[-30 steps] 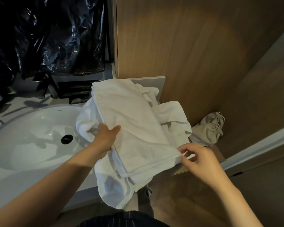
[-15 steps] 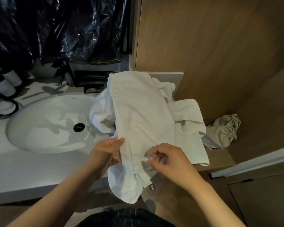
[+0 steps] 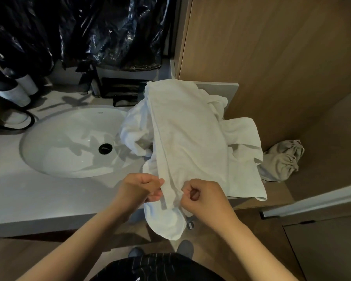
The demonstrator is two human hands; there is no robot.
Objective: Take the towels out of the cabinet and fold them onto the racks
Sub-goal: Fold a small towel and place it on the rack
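Hands at the near hem: my left hand (image 3: 142, 188) and right hand (image 3: 203, 196) each pinch the closest edge of a white towel (image 3: 186, 134), thumb against curled fingers, the two grips close together with a narrow bunch of cloth between them. It lies on top of a heap of other towels (image 3: 245, 138) at the right end of the counter (image 3: 39, 199), beside the sink (image 3: 55, 159) and against the wooden cabinet wall (image 3: 272, 57). Its long axis runs straight away from me. The near end is in my fingers and droops past the counter's front edge, and the far end lies up by the wall. Both hands sit equally near that hem, left on its left side, right on its right. A fold, as I judge it, turns on that line — the held edge would travel up and away along the cloth's length. No rack is in view.
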